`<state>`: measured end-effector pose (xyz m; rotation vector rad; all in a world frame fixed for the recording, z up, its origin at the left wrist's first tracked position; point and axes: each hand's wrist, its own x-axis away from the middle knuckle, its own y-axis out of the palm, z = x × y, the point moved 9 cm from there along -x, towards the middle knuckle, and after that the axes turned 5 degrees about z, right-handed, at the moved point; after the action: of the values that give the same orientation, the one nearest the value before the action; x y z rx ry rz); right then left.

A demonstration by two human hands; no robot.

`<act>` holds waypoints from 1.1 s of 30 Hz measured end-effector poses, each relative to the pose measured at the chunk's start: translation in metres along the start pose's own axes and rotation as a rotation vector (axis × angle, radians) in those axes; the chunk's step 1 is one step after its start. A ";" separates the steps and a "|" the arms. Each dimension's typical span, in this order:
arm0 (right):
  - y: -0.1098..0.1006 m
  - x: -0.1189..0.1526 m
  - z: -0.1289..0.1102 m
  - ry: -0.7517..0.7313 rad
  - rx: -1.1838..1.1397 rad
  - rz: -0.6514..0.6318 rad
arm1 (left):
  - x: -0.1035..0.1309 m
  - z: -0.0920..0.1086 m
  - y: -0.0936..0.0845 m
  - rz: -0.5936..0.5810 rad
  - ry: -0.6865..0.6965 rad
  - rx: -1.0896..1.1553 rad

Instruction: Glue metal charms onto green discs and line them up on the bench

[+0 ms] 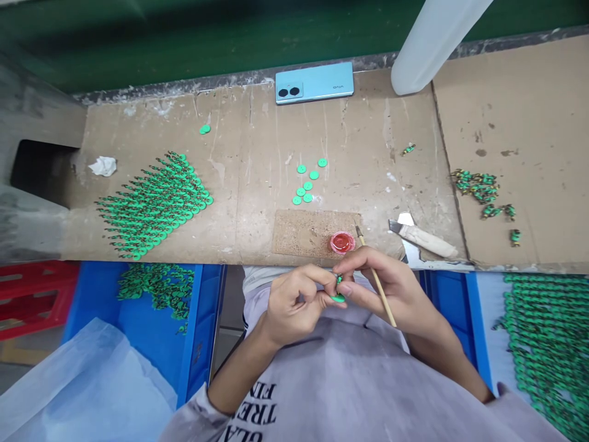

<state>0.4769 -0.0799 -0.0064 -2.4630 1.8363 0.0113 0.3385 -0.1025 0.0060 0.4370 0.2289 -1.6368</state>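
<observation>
Fingertips of my left hand (297, 301) and my right hand (391, 291) meet around a small green figurine on a round green base (338, 298). Both hands are closed in a pinch, and the fingers hide part of the piece. A thin paintbrush (383, 294) also rests between the fingers of my right hand, its tip pointing up toward the table. Just beyond the hands, a small cup of red liquid (343, 243) stands on a brown rectangular board (294, 233). Several loose green discs (308, 185) lie past that board.
Rows of based green figurines (156, 205) stand at left. Loose figurines (478, 186) lie at right, near a blade with a wrapped handle (427, 239). A light-blue phone (317, 83) and white tube (423, 55) are at the back. Blue bins (196, 319) flank my body.
</observation>
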 end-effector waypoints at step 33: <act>0.001 0.001 0.004 0.015 -0.196 -0.025 | -0.002 -0.010 0.005 -0.027 -0.035 0.156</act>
<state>0.4768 -0.0811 -0.0109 -2.6208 1.8940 0.1804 0.3449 -0.0969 -0.0020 0.5247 0.0814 -1.6938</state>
